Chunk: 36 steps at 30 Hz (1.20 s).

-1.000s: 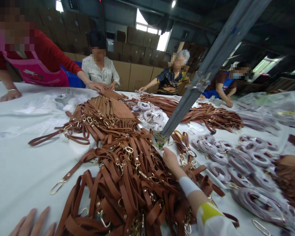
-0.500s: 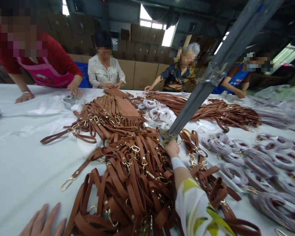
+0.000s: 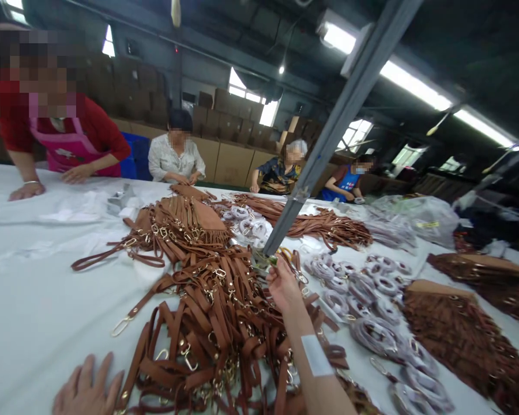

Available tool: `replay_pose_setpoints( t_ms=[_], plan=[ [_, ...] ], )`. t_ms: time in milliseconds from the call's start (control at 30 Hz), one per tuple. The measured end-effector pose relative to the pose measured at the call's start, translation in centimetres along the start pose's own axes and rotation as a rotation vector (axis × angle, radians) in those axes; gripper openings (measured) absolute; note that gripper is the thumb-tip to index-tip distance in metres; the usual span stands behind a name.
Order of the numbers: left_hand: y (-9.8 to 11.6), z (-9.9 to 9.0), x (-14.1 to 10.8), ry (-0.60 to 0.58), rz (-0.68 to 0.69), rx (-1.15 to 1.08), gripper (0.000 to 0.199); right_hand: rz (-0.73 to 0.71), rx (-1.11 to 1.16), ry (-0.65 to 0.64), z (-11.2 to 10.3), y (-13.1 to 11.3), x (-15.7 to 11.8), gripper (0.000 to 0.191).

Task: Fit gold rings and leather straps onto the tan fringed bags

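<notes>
A big white table point(image 3: 34, 300) held a large heap of brown leather straps with gold clips point(image 3: 216, 323). The heap lay between the two hands. The left hand point(image 3: 86, 392) lay flat and open on the table, touching the heap's near edge. The right hand point(image 3: 283, 285) reached over the heap's far side, near the grey metal post point(image 3: 311, 167). I could not tell whether its fingers were pinching anything.

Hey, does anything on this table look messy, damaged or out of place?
Nothing looks damaged. The brown straps lie in a loose tangled heap between the left hand and right hand, one gold clasp trailing out onto the white table.
</notes>
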State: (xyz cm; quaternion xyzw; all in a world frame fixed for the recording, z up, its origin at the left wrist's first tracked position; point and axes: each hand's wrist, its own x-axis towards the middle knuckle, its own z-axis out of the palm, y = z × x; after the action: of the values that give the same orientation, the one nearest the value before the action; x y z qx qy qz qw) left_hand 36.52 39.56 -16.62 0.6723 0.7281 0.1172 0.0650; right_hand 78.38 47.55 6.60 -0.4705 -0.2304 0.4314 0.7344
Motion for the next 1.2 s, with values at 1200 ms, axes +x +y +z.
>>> replay_pose_setpoints(
  t_ms=[1200],
  plan=[
    [-3.8,-42.0,-15.8,-0.243,0.935,-0.814,0.026,-0.208,-0.61,-0.123,18.3,-1.9,-52.7,0.018]
  ],
)
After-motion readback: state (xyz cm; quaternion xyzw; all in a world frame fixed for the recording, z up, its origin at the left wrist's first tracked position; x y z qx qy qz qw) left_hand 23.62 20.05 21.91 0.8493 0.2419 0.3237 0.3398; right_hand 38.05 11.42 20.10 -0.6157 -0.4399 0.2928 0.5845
